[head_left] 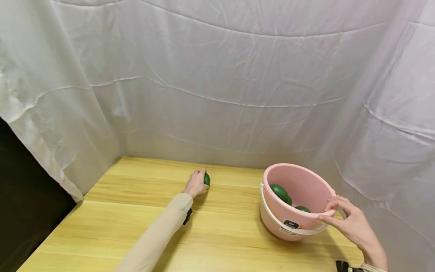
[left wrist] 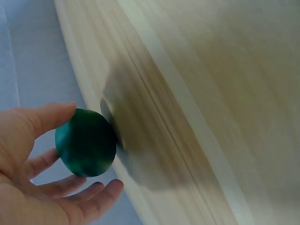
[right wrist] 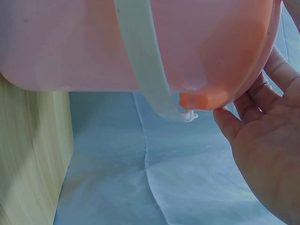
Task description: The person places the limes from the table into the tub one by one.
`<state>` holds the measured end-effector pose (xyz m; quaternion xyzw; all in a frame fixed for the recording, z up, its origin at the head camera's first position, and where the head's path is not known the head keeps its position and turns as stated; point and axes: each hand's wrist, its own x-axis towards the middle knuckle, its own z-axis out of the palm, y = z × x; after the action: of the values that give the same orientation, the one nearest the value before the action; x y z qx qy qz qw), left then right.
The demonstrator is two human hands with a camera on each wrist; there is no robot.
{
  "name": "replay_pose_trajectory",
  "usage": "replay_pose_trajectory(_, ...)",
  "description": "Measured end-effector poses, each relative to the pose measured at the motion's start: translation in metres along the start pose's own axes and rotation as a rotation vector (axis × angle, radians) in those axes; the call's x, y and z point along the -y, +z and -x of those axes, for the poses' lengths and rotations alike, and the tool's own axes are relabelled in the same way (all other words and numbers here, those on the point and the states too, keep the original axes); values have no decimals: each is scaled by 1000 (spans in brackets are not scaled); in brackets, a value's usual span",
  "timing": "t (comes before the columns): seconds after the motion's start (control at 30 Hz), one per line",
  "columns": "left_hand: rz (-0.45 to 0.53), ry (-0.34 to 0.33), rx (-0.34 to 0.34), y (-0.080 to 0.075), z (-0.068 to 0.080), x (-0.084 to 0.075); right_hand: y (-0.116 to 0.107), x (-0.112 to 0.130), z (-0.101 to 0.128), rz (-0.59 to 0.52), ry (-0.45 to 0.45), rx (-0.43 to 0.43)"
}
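My left hand (head_left: 200, 180) reaches to the far middle of the wooden table (head_left: 136, 226) and grips a dark green, egg-shaped fruit (head_left: 207, 179) that sits on the wood. In the left wrist view the thumb (left wrist: 44, 118) and curled fingers close round the fruit (left wrist: 86, 142). A pink bucket (head_left: 306, 185) with a white handle (head_left: 272, 215) stands at the right, tilted toward me. Inside it lie more green fruits (head_left: 280, 192). My right hand (head_left: 325, 212) pinches its near right rim. In the right wrist view the fingers (right wrist: 253, 96) lie against the bucket wall (right wrist: 93, 42).
White cloth (head_left: 217, 75) hangs behind and on both sides of the table and drapes down at the right. The table's left edge (head_left: 51, 234) borders a dark gap. Bare wood lies between my two arms.
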<state>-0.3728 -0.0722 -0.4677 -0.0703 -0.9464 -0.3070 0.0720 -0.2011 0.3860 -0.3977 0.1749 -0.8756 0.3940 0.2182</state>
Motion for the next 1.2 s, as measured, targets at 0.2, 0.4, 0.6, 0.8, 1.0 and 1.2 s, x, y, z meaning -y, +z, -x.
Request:
replay_pose_trajectory(0.2, 0, 15, 16, 1, -1, 3, 4, 1, -3, -13, 4, 13)
replay_pose_trajectory(0.4, -20, 21, 50, 4, -10, -2, -2, 0, 0, 6, 22, 2)
replay_pose_trajectory(0.6, -44, 27, 79, 3, -14, -7, -5, -1, 0, 10, 2, -14)
replay_pose_trajectory(0.8, -39, 17, 105, -1, -11, -7, -3, -1, -1, -1, 7, -6)
replay_pose_trajectory(1.0, 35, 7, 149, -1, -8, -4, -1, 1, -1, -5, -7, -4)
replay_pose_trajectory(1.2, 83, -9, 172, -2, -8, -3, -1, 1, -2, -3, -13, -2)
